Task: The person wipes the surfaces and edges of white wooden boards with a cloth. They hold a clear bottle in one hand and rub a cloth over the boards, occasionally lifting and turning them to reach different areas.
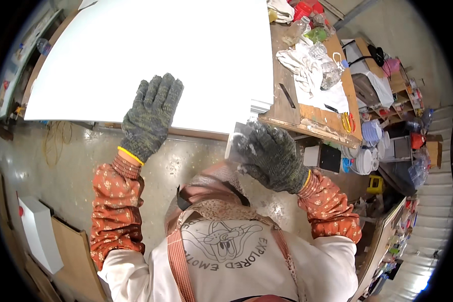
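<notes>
The big white board lies flat on the workbench, its near edge overhanging toward the person. The left hand, gloved, presses flat on that edge, fingers together. The right hand at the board's near right corner is clamped on a thin clear sheet. Best to keep the left palm weighted so the board cannot slide. Rags lie right of the board

Head fisheye, close above white panel
</notes>
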`<state>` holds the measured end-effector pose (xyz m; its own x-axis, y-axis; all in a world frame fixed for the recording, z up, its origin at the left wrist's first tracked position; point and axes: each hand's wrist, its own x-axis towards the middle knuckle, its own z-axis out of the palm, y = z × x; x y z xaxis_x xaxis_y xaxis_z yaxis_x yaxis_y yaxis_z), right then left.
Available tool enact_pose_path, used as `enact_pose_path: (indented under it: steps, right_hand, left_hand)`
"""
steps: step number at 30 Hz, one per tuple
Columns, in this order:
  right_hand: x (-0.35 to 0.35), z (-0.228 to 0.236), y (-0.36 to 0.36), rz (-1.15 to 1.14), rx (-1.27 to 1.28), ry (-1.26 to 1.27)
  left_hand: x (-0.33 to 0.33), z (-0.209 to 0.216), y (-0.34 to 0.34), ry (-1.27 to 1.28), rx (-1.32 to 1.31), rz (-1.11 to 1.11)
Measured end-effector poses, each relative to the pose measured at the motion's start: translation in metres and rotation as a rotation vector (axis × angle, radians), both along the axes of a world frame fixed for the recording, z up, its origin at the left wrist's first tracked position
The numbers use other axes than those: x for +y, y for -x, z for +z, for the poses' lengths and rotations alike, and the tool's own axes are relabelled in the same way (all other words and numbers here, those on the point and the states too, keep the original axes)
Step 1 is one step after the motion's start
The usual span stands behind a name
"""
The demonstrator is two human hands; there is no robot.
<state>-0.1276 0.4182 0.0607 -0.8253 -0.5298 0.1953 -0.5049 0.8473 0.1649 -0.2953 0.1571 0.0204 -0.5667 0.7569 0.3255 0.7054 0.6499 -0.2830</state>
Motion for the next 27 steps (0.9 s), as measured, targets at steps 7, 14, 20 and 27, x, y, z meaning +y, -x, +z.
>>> enact_pose_path:
  steps: [7, 14, 20, 27]
  right_hand:
    - [-0.016, -0.003, 0.040, -0.232, 0.058, 0.187]
    - [0.071, -0.018, 0.259, -0.104, 0.292, 0.104]
    - [0.169, -0.020, 0.449, -0.483, 0.018, 0.184]
    - [0.131, -0.005, 0.371, -0.265, 0.023, 0.165]
  left_hand:
    - [0.004, 0.000, 0.003, -0.116, -0.085, -0.032]
    - [0.003, 0.013, 0.000, -0.040, -0.078, 0.051]
    - [0.012, 0.020, -0.001, -0.053, -0.062, 0.146]
    - [0.021, 0.020, -0.003, 0.001, -0.038, 0.287]
